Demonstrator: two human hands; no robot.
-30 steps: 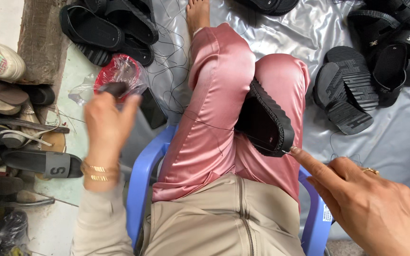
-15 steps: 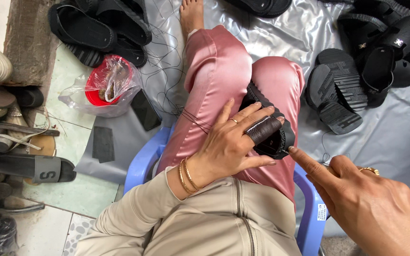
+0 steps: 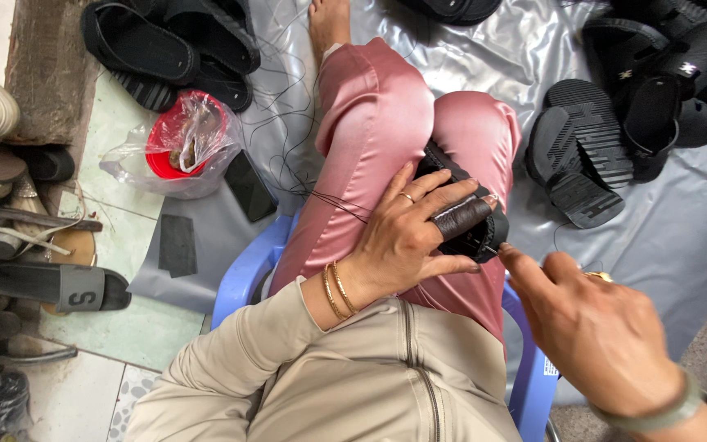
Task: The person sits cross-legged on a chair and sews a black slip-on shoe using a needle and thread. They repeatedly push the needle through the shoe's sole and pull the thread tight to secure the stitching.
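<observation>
One black rubber-soled sandal (image 3: 472, 217) lies on the person's pink satin-clad thigh, pressed there by the left hand (image 3: 407, 237), whose fingers curl over its upper; a dark leather sleeve covers the index finger. A second ago that hand was away at the red plastic-bagged bowl (image 3: 177, 143), so the sandal is now steadied for stitching. The right hand (image 3: 595, 327) pinches something thin at the sandal's edge (a needle, probably, too small to tell), fingers nearly closed. Black thread (image 3: 333, 200) trails across the thigh. Loose black soles (image 3: 578, 160) lie on the silver sheet (image 3: 656, 237).
</observation>
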